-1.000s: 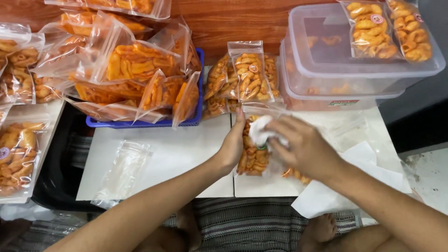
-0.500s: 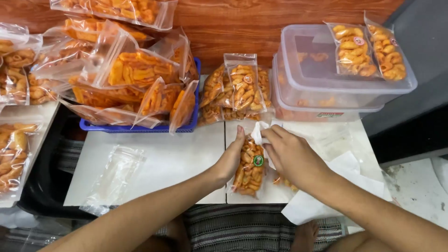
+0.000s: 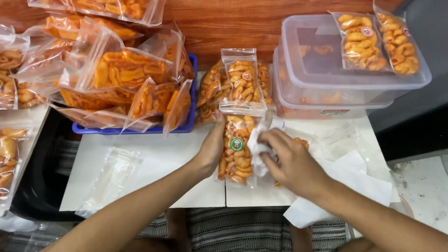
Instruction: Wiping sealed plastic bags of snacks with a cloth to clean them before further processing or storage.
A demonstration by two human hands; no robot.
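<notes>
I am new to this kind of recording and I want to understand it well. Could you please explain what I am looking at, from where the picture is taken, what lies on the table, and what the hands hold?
There is no machine here. A person wears a camera on the head, so you look down along their own two arms.

The left hand steadies a clear snack bag with a round green sticker, lying on the white table. The right hand presses a crumpled white cloth against that bag's side.

Around them: an empty clear bag lies at the left, and white paper at the right. Behind, a blue tray is heaped with filled bags of orange snacks. Another filled bag lies just beyond the held one. At the right, stacked clear boxes carry two more filled bags.
</notes>
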